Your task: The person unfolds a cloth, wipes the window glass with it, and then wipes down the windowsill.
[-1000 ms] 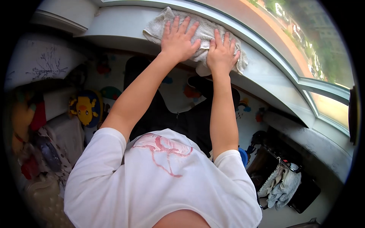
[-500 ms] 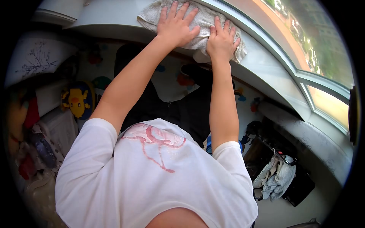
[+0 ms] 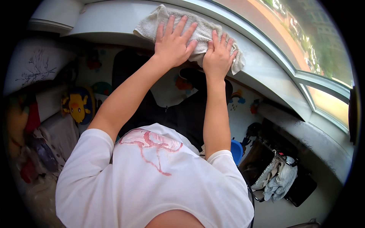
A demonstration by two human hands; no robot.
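Observation:
A whitish terry cloth [image 3: 205, 28] lies spread over the white window sill [image 3: 114, 17], its near edge hanging slightly over the sill's front. On the cloth's left half my left hand [image 3: 173, 45] presses flat, fingers spread. My right hand [image 3: 218, 57] rests on the right half, fingers stretched out with the thumb beside them. Neither hand is wrapped round the cloth. Folds bunch up between and beyond the hands.
The window frame [image 3: 266, 47] curves behind the sill. Below on the right stands a black rack [image 3: 262, 163] with light-coloured cloths [image 3: 281, 178]. A blue round thing [image 3: 236, 151] sits by my right arm. At left are a yellow toy [image 3: 77, 108] and bags.
Both hands and the cloth have slid towards my body, away from the window. More of the sill now shows behind the cloth.

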